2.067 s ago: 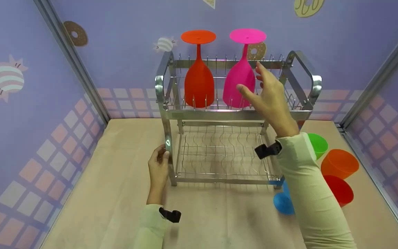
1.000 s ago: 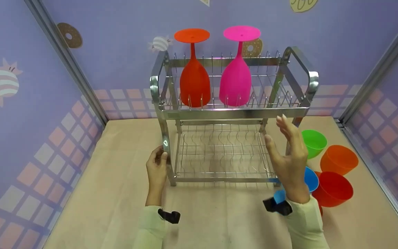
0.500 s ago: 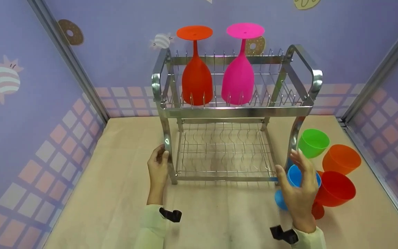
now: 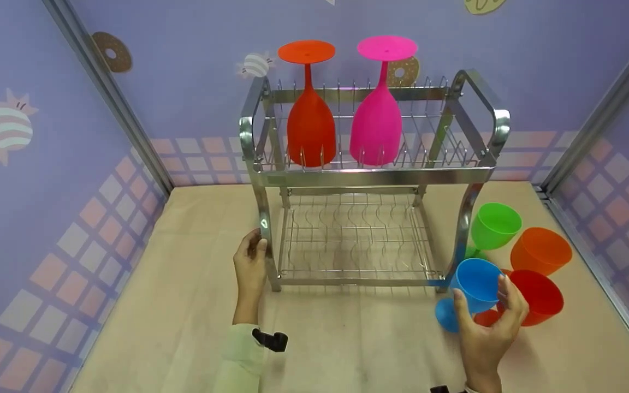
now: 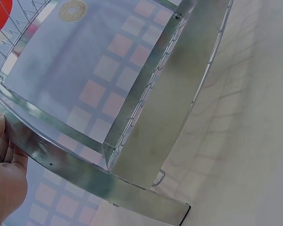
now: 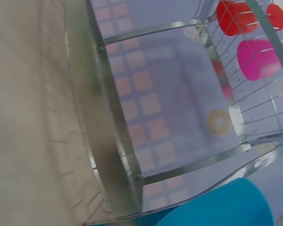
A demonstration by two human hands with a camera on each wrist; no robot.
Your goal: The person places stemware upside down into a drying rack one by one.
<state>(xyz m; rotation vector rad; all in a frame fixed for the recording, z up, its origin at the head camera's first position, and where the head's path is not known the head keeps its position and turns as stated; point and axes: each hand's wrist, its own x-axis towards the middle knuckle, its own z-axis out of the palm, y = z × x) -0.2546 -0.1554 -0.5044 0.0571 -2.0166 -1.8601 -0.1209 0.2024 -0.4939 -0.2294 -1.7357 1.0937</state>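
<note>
- Patterned lilac walls [image 4: 200, 103] border our worktop [image 4: 347, 349].
- Our left hand [image 4: 250, 263] grips the shiny metal rack [image 4: 369, 177].
- Toward the right edge, our right hand [image 4: 488, 334] encircles a round-bowled blue goblet [image 4: 475, 289].

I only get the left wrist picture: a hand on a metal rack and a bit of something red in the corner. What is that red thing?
Observer: In the head view it's an upside-down red-orange goblet on the upper shelf of the rack.
Visitor: Anything beside it?
Observer: Yes, a pink goblet, also upside down.
Visitor: And the other hand?
Observer: The right hand has its thumb and fingers on either side of the bowl of a blue goblet; whether it grips, I can't tell.
</note>
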